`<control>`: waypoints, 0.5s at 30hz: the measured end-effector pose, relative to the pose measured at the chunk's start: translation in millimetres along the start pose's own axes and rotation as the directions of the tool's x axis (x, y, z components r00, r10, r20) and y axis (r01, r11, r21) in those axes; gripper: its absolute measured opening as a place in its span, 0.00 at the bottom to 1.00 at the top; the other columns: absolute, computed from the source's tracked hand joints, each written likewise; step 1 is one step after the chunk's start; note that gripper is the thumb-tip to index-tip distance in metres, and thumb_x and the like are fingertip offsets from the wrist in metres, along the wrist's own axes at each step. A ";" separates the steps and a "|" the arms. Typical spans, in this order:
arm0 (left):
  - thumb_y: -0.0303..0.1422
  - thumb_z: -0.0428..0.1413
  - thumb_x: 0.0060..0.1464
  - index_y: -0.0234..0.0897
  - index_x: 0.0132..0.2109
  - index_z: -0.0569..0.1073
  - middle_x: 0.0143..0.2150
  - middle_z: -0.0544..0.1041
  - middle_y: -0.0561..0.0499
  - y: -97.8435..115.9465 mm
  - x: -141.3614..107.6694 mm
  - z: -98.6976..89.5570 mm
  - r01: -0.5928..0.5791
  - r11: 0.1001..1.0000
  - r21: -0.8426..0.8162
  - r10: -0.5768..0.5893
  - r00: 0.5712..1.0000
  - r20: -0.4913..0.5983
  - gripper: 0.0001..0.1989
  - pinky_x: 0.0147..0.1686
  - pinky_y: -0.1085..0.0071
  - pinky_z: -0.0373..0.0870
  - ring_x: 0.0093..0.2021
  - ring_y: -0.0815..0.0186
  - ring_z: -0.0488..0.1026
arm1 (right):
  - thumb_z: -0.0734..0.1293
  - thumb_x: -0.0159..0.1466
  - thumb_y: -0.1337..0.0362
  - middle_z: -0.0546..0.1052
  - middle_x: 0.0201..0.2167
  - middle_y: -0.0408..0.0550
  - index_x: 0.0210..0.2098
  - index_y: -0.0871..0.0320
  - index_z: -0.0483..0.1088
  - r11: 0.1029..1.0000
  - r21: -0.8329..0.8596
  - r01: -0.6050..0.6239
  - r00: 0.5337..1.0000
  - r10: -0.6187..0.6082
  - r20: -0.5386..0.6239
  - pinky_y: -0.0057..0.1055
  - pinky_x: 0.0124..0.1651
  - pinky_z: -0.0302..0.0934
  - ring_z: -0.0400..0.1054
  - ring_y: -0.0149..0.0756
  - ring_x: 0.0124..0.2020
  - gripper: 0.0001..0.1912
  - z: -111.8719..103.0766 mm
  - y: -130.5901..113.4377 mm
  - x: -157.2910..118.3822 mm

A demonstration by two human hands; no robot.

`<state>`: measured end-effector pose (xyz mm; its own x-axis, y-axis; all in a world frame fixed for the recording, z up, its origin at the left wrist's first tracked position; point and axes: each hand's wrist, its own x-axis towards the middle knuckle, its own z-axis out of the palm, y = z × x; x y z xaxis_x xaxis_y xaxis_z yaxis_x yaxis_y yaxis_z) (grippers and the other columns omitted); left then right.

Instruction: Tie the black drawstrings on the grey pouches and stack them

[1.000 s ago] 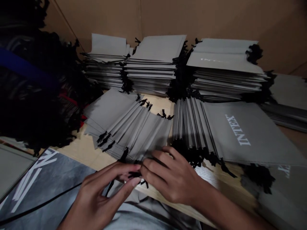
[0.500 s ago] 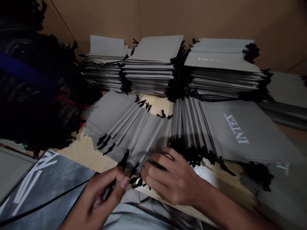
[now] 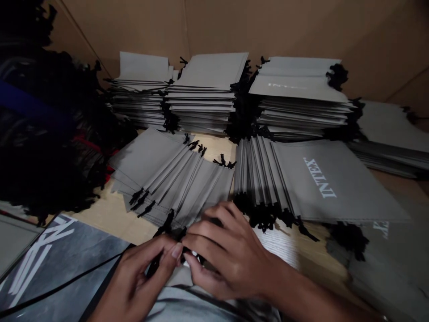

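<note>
A cardboard wall (image 3: 268, 27) is seen across the back, behind a light wooden surface (image 3: 110, 223); three tall stacks of grey drawstring bags (image 3: 204, 96) are lined up along that wall, with their black cords bunched at the sides; a lower stack (image 3: 392, 129) is placed further right. A large heap of black cords (image 3: 43, 134) is piled at the left, and a blue strap (image 3: 33, 100) and a patch of red (image 3: 83, 141) are visible within it; a grey bag with large white print (image 3: 67, 250) is laid at the lower left, crossed by a thin black cord (image 3: 63, 277). Right of centre, a fanned row of bags marked "INTEX" (image 3: 321, 179) is spread on the surface, its black cord ends trailing toward the viewer; a blurred grey bag (image 3: 385, 264) is seen in the near right corner. Left of that row, a second fanned row of grey bags (image 3: 170, 179) is laid out, overlapping like shingles, with small black knots along its far end; its near edge is reached by the hands. The left hand (image 3: 140, 273) and the right hand (image 3: 228, 250) are held close together, almost meeting; a black drawstring (image 3: 161, 255) is pinched between their fingers, just above a grey shirt (image 3: 208, 308).
</note>
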<state>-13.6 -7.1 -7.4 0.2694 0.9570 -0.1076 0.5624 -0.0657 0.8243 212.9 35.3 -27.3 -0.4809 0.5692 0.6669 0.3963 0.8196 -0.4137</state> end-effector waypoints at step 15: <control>0.56 0.57 0.67 0.40 0.28 0.72 0.26 0.68 0.56 13.1 -2.9 23.1 0.223 0.920 -0.323 -0.249 0.968 -0.042 0.28 0.26 0.76 0.64 0.29 0.68 0.65 | 0.72 0.62 0.67 0.78 0.32 0.41 0.32 0.55 0.72 1.000 -0.012 0.027 0.997 -0.028 -0.068 0.41 0.40 0.57 0.60 0.39 0.36 0.04 1.7 0.2 -6.3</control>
<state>11.0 -17.3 -9.1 0.0878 0.9542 -0.2861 0.3248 0.2440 0.9137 214.7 32.0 -32.6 -0.4377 0.5407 0.7184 0.3924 0.8338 -0.3884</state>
